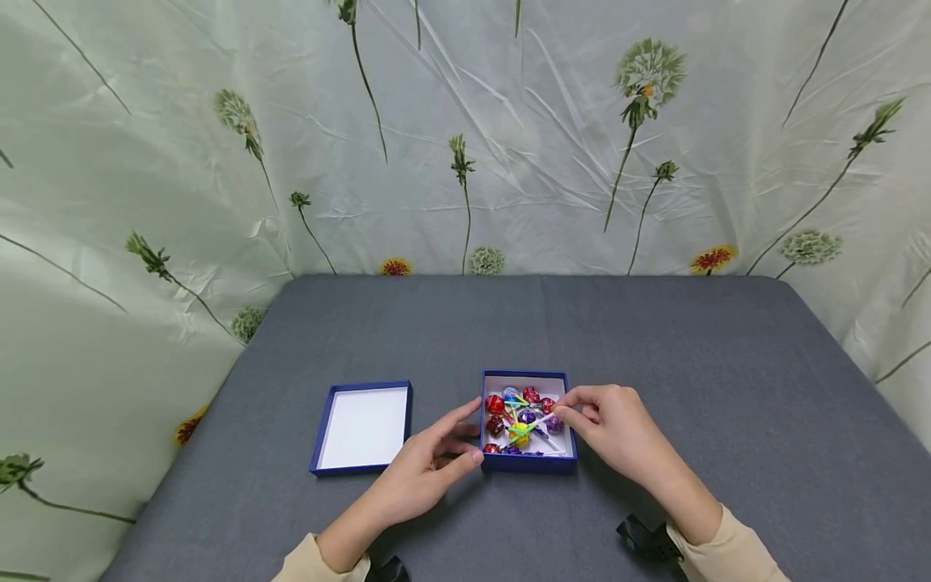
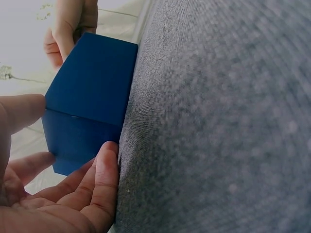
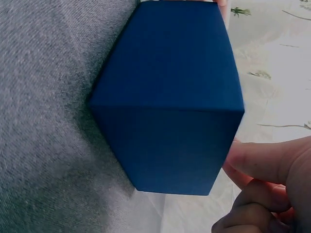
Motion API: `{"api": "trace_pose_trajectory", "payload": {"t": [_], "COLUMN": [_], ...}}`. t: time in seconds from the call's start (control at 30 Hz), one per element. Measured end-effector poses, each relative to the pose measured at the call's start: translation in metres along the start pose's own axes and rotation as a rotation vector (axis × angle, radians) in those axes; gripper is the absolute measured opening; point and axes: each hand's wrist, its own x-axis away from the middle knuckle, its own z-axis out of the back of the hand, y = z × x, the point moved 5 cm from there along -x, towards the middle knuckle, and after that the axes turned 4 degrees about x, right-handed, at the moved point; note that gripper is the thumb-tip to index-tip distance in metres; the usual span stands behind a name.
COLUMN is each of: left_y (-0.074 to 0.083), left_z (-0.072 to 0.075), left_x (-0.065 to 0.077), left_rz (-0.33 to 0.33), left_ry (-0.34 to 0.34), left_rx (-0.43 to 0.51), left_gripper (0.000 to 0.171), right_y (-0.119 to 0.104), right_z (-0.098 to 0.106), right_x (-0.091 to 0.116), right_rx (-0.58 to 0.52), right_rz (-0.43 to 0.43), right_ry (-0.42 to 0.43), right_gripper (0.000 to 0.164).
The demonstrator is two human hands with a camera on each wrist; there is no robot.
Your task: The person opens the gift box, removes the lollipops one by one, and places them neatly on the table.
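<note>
A blue box (image 1: pixel 529 465) with a white inside stands on the grey table, holding several wrapped lollipops (image 1: pixel 520 436) in red, yellow, purple and blue. Over its right side, my right hand (image 1: pixel 618 428) pinches the pale stick of a lollipop between thumb and forefinger; which head belongs to that stick is hard to tell. My left hand (image 1: pixel 429 465) steadies the box's left side, fingers extended, with the thumb near the front corner. In the left wrist view, fingertips touch the blue box wall (image 2: pixel 92 82). The box wall (image 3: pixel 165 58) hides the candy in the right wrist view.
Left of the box lies a shallow blue-rimmed tray or lid (image 1: pixel 367 428), its white inside facing up. A grey cloth covers the table (image 1: pixel 538 331). Behind it hangs a pale curtain (image 1: pixel 538 202) printed with flowers.
</note>
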Motion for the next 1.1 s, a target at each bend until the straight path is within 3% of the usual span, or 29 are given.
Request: {"api": "trace_pose_trajectory", "payload": {"t": [0.23,0.63,1.1], "left_y": [-0.001,-0.002,-0.004], "left_z": [0.000,0.000,-0.001], "left_x": [0.000,-0.001,-0.001], "left_rz": [0.002,0.003,0.020], "left_ry": [-0.006,-0.007,-0.002], "left_rx": [-0.010,-0.017,-0.027], "left_gripper": [0.065,0.065,0.065], "right_y": [0.001,0.008,0.018], "right_z": [0.008,0.017,0.023], "right_x": [0.001,0.006,0.008], "right_rx": [-0.016,-0.042,-0.116], "right_rz": [0.014,-0.065,-0.084], "right_ry": [0.035,0.036,0.060], "right_gripper": [0.007,0.012,0.011]}}
